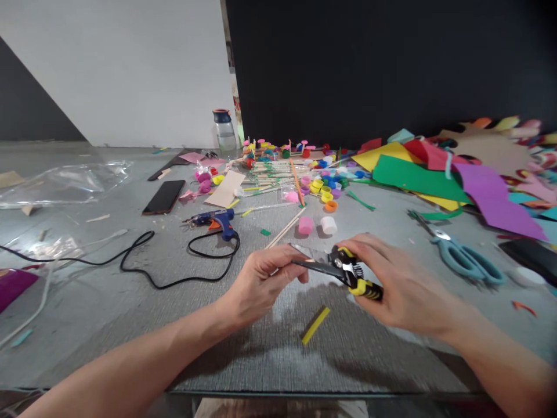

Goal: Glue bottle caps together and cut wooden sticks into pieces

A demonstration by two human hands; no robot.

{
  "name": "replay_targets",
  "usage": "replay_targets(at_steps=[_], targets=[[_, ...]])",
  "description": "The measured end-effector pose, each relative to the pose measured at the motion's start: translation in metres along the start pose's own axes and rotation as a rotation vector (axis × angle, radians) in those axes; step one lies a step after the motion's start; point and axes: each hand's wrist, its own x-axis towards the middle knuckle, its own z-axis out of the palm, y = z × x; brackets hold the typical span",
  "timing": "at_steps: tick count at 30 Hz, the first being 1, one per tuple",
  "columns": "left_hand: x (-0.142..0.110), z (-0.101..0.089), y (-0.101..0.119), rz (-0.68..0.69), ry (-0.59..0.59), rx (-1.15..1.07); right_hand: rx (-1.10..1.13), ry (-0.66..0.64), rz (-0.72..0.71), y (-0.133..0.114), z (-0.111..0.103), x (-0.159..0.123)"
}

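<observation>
Black-and-yellow spring-loaded snips (343, 268) are gripped by the handles in my right hand (391, 278), with the blades pointing left and spread apart. My left hand (265, 281) is closed in a pinch at the blade tips; whatever its fingers hold is hidden. Below the snips a yellow strip (315, 325) lies on the grey table (243, 360). Just beyond the blades stand a pink cap (306, 226) and a white cap (328, 226). Two thin wooden sticks (285, 227) lie slanted behind my left hand.
Left of centre lies a blue glue gun (213, 220) with a looping black cord (174, 287), near a phone (164, 197). Blue-handled scissors (465, 255) and coloured sheets (418, 177) occupy the right. Bottle caps (322, 187) and sticks crowd the back, near a water bottle (224, 132).
</observation>
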Motion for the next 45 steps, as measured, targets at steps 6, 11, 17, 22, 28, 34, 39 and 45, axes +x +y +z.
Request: replay_targets(at_steps=[6, 11, 17, 22, 28, 34, 39, 45], targets=[[0.000, 0.001, 0.002, -0.020, -0.020, -0.014, -0.069, 0.001, -0.012, -0.001, 0.003, -0.002], [0.002, 0.006, 0.001, -0.077, 0.013, -0.112, -0.126, 0.031, -0.015, 0.001, 0.009, -0.002], [0.003, 0.010, -0.002, -0.132, 0.033, -0.205, -0.183, 0.062, -0.019, 0.005, 0.013, -0.002], [0.003, 0.011, 0.001, -0.141, 0.037, -0.285, -0.120, 0.108, 0.059, 0.006, 0.010, 0.000], [0.005, 0.010, 0.001, -0.126, 0.008, -0.307, -0.077, 0.053, 0.022, 0.004, 0.003, 0.001], [0.005, 0.010, -0.001, -0.109, 0.010, -0.281, -0.100, 0.047, -0.010, 0.004, 0.005, 0.001], [0.004, 0.010, -0.001, -0.123, 0.002, -0.284, -0.095, 0.055, -0.005, 0.003, 0.009, 0.001], [0.005, 0.010, 0.001, -0.111, 0.012, -0.297, -0.026, 0.019, 0.011, 0.000, 0.008, 0.000]])
